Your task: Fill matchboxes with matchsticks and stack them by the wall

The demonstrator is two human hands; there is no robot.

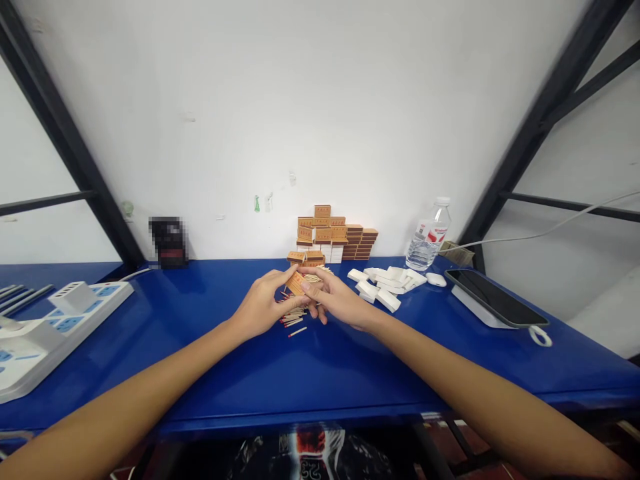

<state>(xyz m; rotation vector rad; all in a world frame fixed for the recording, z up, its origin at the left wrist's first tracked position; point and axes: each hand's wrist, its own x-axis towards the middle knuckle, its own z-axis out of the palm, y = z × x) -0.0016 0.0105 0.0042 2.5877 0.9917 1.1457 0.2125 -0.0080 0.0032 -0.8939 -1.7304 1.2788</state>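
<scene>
Between my two hands is an orange matchbox, tilted above the table. My left hand grips its left side with thumb and fingers. From the other side my right hand closes on the same box, its thumb on the printed face. Beneath the hands lies a heap of loose red-tipped matches, partly hidden by the fingers. One single match rests apart, nearer the front edge. Just behind the hands, a stack of orange matchboxes stands against the wall.
White matchbox trays lie scattered right of the hands. Farther right are a water bottle, a white earphone case and a phone on a white stand. A power strip sits at the left of the blue table.
</scene>
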